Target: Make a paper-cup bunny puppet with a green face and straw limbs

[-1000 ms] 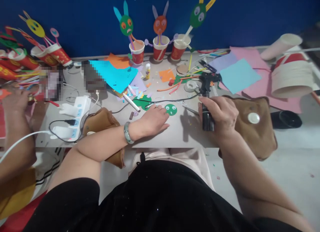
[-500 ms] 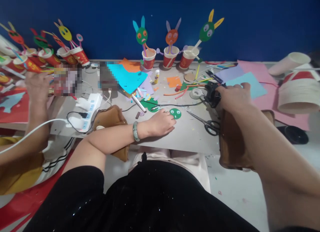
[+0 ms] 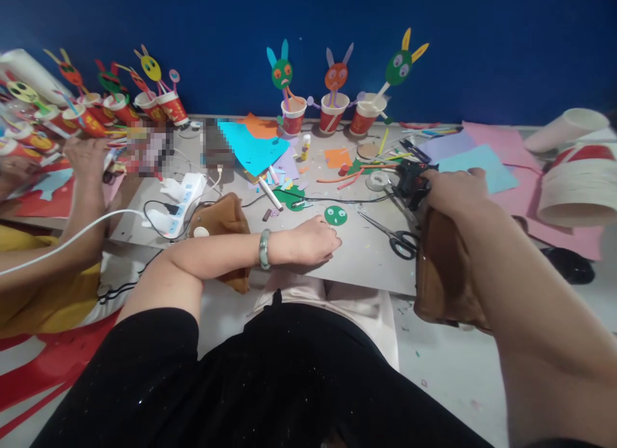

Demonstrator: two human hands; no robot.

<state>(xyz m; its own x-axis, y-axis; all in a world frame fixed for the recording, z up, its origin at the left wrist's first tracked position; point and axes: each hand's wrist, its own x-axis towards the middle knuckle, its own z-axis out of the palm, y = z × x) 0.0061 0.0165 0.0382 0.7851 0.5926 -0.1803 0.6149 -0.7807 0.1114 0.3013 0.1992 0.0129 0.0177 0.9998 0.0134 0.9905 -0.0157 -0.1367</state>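
My left hand [image 3: 315, 241], a bracelet at its wrist, rests on the table with the fingers curled in; whether anything is inside them is hidden. Just beyond its knuckles lies a green paper disc [image 3: 336, 215] with white eyes and a small white mouth. On the right, my right hand [image 3: 456, 186] is closed over the rear of a black glue gun [image 3: 409, 181], its fingers partly hidden. A black cord [image 3: 337, 200] runs left across the table. Between my hands lie black-handled scissors [image 3: 402, 243].
Three cup figures [image 3: 332, 117] stand along the blue wall. Paper scraps, a glue stick [image 3: 305, 147] and a tape roll [image 3: 377, 180] lie in the middle. A power strip [image 3: 186, 204] and brown pouch [image 3: 219, 226] are left. A co-worker's hand [image 3: 87, 155] is at far left.
My left hand has drawn slightly back from the green disc, which now shows whole. My right hand stays at the glue gun. The view has shifted a little to the left.
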